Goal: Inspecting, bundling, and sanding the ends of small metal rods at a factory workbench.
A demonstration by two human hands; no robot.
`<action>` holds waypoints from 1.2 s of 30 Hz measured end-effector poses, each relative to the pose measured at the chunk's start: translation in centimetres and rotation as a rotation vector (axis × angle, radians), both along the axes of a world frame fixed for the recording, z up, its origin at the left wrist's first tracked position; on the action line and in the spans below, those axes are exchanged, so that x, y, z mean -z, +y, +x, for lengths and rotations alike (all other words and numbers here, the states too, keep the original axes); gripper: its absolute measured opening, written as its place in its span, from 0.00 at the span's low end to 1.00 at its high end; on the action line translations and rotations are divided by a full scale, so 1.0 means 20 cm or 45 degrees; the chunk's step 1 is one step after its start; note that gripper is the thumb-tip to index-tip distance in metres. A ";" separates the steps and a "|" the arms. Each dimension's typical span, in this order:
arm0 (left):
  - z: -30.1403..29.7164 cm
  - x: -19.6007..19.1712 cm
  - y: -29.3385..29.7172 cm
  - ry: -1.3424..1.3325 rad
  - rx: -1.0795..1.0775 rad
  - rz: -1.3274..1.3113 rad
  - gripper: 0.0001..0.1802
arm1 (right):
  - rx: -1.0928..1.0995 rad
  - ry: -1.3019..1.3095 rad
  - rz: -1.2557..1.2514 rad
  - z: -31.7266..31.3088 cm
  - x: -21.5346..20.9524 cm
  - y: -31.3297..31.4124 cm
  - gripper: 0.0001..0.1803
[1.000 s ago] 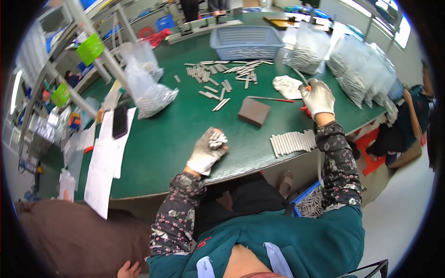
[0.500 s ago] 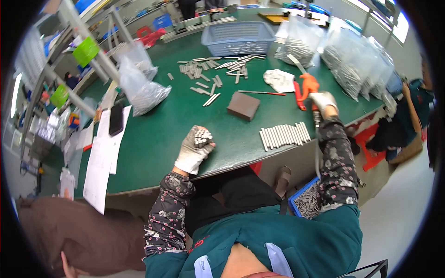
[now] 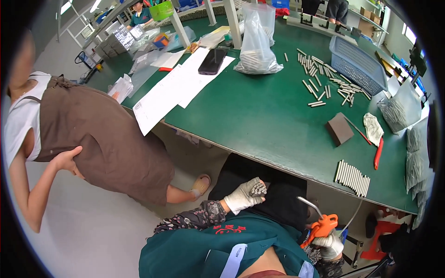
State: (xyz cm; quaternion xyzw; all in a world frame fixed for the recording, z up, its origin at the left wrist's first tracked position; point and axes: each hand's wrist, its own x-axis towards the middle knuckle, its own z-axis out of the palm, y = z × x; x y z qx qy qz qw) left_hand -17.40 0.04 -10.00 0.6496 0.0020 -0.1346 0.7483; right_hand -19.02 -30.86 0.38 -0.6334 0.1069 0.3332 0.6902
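Observation:
In front of my lap, my left hand (image 3: pixel 241 197), in a white work glove, is closed round a bundle of short metal rods (image 3: pixel 258 188), their ends facing up. At the lower right, my gloved right hand (image 3: pixel 330 246) grips an orange air blow gun (image 3: pixel 323 225). Its bent metal nozzle points up and left toward my lap, apart from the bundle. On the green table (image 3: pixel 259 125), a neat row of metal rods (image 3: pixel 352 178) lies near the front edge. A brown block (image 3: pixel 340 129) sits behind it. Several loose rods (image 3: pixel 317 67) are scattered farther back.
A blue plastic basket (image 3: pixel 357 60) stands behind the loose rods. Bags of rods (image 3: pixel 257 58) are on the table. Beside the block lie a white cloth or glove (image 3: pixel 372 127) and a red-handled tool (image 3: pixel 378 154). A phone (image 3: pixel 212 61) rests on papers. A person in brown (image 3: pixel 106 139) stands at left.
My view has swung left. My right hand has lifted the orange blow gun off the table and brought it toward my lap. My left hand has drawn back from the table edge with the rods.

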 end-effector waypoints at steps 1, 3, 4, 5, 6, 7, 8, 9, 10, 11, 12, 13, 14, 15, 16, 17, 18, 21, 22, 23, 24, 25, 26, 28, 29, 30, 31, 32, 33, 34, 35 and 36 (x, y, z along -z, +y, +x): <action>-0.02 0.09 0.01 0.043 -0.051 0.018 0.18 | 0.009 0.067 0.113 -0.03 0.08 -0.02 0.27; -0.02 0.25 0.06 0.113 -0.115 0.280 0.20 | -0.068 0.553 0.388 -0.04 0.13 -0.14 0.28; -0.03 0.24 0.07 0.048 -0.067 0.546 0.23 | -0.125 0.443 0.496 -0.05 0.12 -0.11 0.32; 0.01 0.26 0.11 -0.062 -0.004 0.659 0.24 | -0.320 0.356 0.425 0.01 0.09 -0.10 0.34; 0.00 0.32 0.12 -0.187 -0.035 0.750 0.24 | -0.422 0.254 0.476 0.03 0.11 -0.11 0.35; -0.01 0.28 0.11 -0.167 -0.032 0.774 0.22 | -0.615 0.554 0.194 0.14 0.05 -0.10 0.33; 0.00 0.22 0.08 -0.016 -0.005 0.503 0.21 | -0.470 0.227 0.427 0.12 0.04 -0.09 0.30; -0.03 0.27 0.10 -0.098 -0.005 0.573 0.20 | -0.288 0.385 0.240 0.16 -0.03 -0.04 0.26; -0.04 0.32 0.11 -0.128 -0.028 0.549 0.17 | -0.484 0.335 -0.127 0.25 -0.10 0.04 0.26; -0.02 0.32 0.10 -0.066 -0.025 0.480 0.18 | -0.523 0.271 -0.406 0.27 -0.10 0.07 0.23; -0.02 0.31 0.09 -0.139 0.016 0.575 0.18 | -0.496 0.183 -0.486 0.24 -0.07 0.08 0.21; -0.02 0.28 0.08 -0.223 0.055 0.678 0.18 | -0.470 0.084 -0.558 0.20 -0.02 0.08 0.20; -0.02 0.26 0.07 -0.218 0.067 0.666 0.18 | -0.556 -0.070 -0.761 0.16 0.00 0.09 0.19; -0.01 0.24 0.05 -0.225 0.086 0.688 0.18 | -0.642 -0.232 -0.961 0.14 0.00 0.10 0.17; -0.02 0.24 0.05 -0.215 0.098 0.717 0.18 | -0.753 -0.355 -1.024 0.15 -0.03 0.15 0.19; -0.03 0.25 0.06 -0.199 0.100 0.715 0.18 | -0.762 -0.341 -1.020 0.16 -0.02 0.17 0.19; -0.04 0.25 0.07 -0.252 0.108 0.761 0.17 | -0.832 -0.456 -1.116 0.17 -0.01 0.20 0.18; -0.06 0.24 0.06 -0.344 0.109 0.786 0.17 | -0.912 -0.604 -1.251 0.14 0.01 0.23 0.18; -0.06 0.23 0.06 -0.365 0.114 0.778 0.17 | -0.910 -0.557 -1.245 0.14 0.00 0.24 0.17; -0.07 0.23 0.06 -0.364 0.114 0.771 0.17 | -0.908 -0.508 -1.238 0.15 0.00 0.25 0.17; -0.07 0.24 0.06 -0.416 0.124 0.800 0.18 | -0.913 -0.503 -1.262 0.16 0.02 0.24 0.17; -0.07 0.24 0.06 -0.468 0.133 0.832 0.18 | -0.915 -0.499 -1.265 0.16 0.01 0.25 0.17; -0.06 0.24 0.06 -0.464 0.134 0.828 0.18 | -0.959 -0.482 -1.294 0.17 0.00 0.27 0.18; -0.04 0.23 0.06 -0.388 0.193 0.821 0.20 | -0.987 -0.500 -1.350 0.18 0.01 0.27 0.19; -0.04 0.23 0.07 -0.387 0.196 0.818 0.20 | -0.986 -0.496 -1.351 0.19 0.01 0.27 0.19; -0.04 0.23 0.07 -0.376 0.206 0.826 0.20 | -0.961 -0.534 -1.349 0.20 0.01 0.27 0.19; -0.04 0.24 0.08 -0.365 0.213 0.836 0.20 | -0.938 -0.576 -1.347 0.21 0.01 0.27 0.19; -0.04 0.25 0.08 -0.365 0.213 0.836 0.20 | -0.928 -0.553 -1.377 0.23 -0.01 0.28 0.19; -0.05 0.26 0.09 -0.392 0.196 0.855 0.20 | -0.929 -0.554 -1.377 0.23 -0.02 0.29 0.19; -0.05 0.26 0.08 -0.417 0.181 0.870 0.20 | -0.973 -0.547 -1.390 0.23 -0.02 0.29 0.19; -0.05 0.25 0.08 -0.417 0.183 0.867 0.20 | -1.017 -0.539 -1.403 0.23 -0.02 0.29 0.19; -0.05 0.24 0.08 -0.418 0.192 0.865 0.20 | -0.983 -0.554 -1.405 0.24 -0.01 0.29 0.19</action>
